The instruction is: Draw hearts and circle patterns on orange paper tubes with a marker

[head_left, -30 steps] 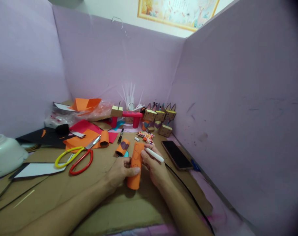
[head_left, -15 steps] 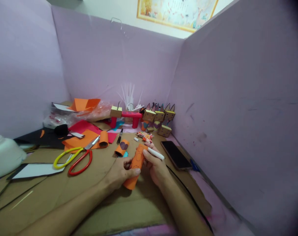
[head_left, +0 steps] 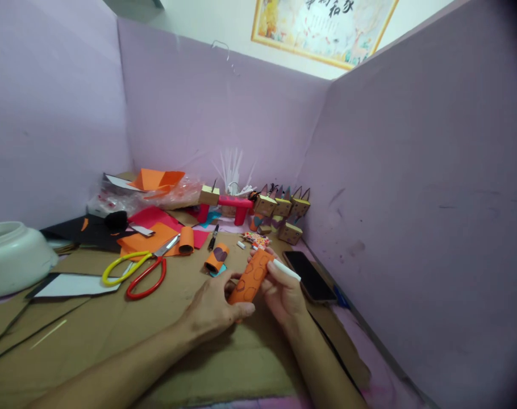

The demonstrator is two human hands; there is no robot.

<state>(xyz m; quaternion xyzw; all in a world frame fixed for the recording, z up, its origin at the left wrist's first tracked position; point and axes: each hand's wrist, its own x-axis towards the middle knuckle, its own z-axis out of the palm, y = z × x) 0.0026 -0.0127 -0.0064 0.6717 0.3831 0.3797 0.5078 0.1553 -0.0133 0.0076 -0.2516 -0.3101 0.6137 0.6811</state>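
Observation:
An orange paper tube (head_left: 255, 274) with dark outlined round shapes drawn on it is held above the cardboard. My left hand (head_left: 213, 304) grips its lower end, thumb in front and fingers partly hidden behind. My right hand (head_left: 284, 292) has a white marker (head_left: 287, 270) lying between thumb and fingers, and its fingertips also touch the tube's upper end. Just beyond the hands, a shorter orange tube with a purple heart (head_left: 218, 257) lies on a bit of blue paper. A small white cap (head_left: 241, 245) and a black pen (head_left: 213, 237) lie behind it.
Scissors (head_left: 150, 270) with yellow and red handles lie left, beside another orange tube (head_left: 186, 241) and coloured paper. A white pot (head_left: 15, 258) stands far left. A phone (head_left: 309, 276) lies right, near the purple wall (head_left: 412, 199). Small cardboard animal figures (head_left: 284, 210) line the back.
The orange tube has turned in my hands and now leans more to the right, showing more of its outlined shapes. The marker has moved right with my right hand. The view has shifted slightly.

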